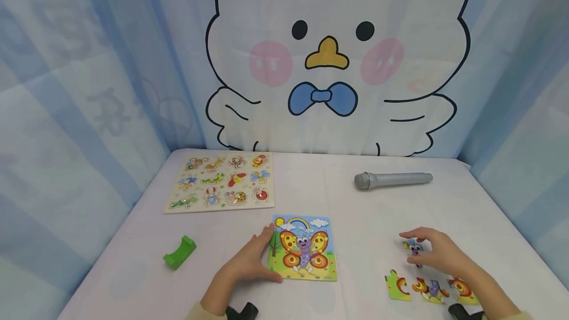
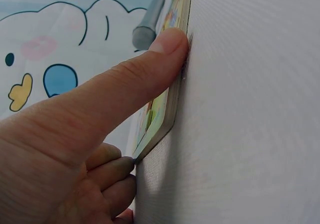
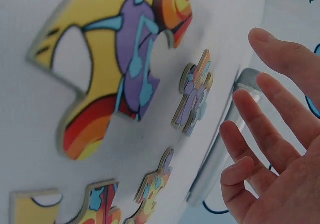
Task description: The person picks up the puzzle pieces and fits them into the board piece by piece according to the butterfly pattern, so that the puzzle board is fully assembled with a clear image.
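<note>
Mid-surface [image 1: 306,181] lies one nearly square butterfly board [image 1: 304,247], its printed butterfly's body running 12-to-6 o'clock, head toward 12; the left hand [image 1: 252,259] grips its 8 o'clock corner with thumb and fingers. Toward 3 o'clock, the right hand [image 1: 444,252], fingers parted and empty, hovers near four visible loose puzzle pieces [image 1: 429,291] in the head view, three forming a row.

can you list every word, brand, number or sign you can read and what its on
Nothing is legible.
Butterfly board: tiny marks at its lower right corner, too small to read.
Curtain, left side of the head view: faint character-like marks, too blurred to read.
</note>
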`<state>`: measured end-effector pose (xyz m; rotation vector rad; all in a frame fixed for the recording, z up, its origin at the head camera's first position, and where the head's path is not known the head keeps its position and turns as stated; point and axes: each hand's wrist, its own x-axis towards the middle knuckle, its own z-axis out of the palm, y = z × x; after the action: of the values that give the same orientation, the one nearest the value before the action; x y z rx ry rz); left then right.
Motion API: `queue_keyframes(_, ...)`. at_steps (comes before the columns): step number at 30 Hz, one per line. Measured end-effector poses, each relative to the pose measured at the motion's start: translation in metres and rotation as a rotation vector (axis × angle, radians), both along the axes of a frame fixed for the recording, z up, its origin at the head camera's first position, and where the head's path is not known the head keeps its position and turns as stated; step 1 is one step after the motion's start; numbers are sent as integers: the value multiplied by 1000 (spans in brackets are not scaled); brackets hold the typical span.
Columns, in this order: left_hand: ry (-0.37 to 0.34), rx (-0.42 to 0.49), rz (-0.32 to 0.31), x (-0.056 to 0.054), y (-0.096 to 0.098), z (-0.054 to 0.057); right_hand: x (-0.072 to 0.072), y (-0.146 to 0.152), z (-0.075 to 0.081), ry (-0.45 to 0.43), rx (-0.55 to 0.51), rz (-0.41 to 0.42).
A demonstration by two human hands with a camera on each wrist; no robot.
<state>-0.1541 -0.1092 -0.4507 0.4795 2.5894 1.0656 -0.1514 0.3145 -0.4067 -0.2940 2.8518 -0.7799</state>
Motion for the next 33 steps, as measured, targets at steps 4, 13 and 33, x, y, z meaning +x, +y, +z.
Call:
queue_keyframes(4,-3,0,3,0,0,1,0,10,-2,-14,31,6)
queue_keyframes(13,-10,2,8,1,0,2,-2,20,-5,-50,90,-17)
queue_keyframes(33,7,-1,-1,0,0,0,-2,21,-11,6,131,0)
